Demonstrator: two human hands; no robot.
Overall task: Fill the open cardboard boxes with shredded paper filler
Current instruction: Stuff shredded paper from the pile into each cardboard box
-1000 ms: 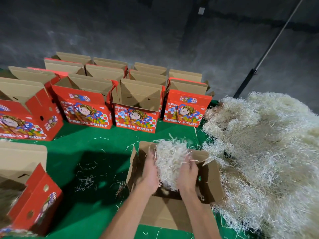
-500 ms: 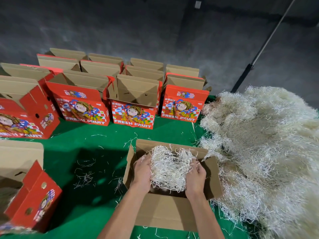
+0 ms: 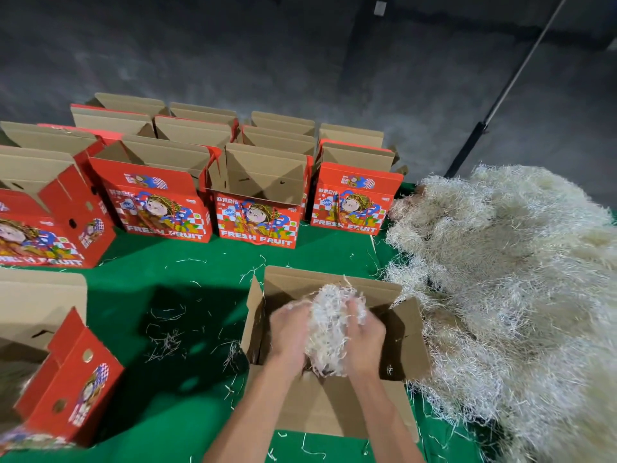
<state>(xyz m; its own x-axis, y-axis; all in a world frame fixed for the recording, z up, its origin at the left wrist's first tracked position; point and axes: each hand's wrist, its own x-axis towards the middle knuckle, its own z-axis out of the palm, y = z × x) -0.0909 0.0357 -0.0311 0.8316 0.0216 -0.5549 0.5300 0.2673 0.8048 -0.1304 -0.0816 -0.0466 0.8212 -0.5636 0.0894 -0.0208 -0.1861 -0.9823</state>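
An open cardboard box [image 3: 404, 332] stands on the green table right in front of me, its flaps spread outward. Inside its opening a clump of pale shredded paper [image 3: 329, 324] is squeezed between both hands. My left hand [image 3: 288, 332] presses its left side and my right hand [image 3: 364, 332] presses its right side, fingers curled into the shreds. Both hands are blurred by motion. The bottom of the box is hidden under the clump and my hands.
A big heap of shredded paper [image 3: 510, 282] covers the table's right side, touching the box. Several open red "FRESH FRUIT" boxes [image 3: 257, 208] stand in rows at the back and left. Another red box [image 3: 70, 379] is near left. Loose shreds [image 3: 167, 339] lie on the green cloth [image 3: 187, 269].
The clump was spread wide between my hands half a second ago; now my hands have come closer together and bunched it tighter, lower inside the box.
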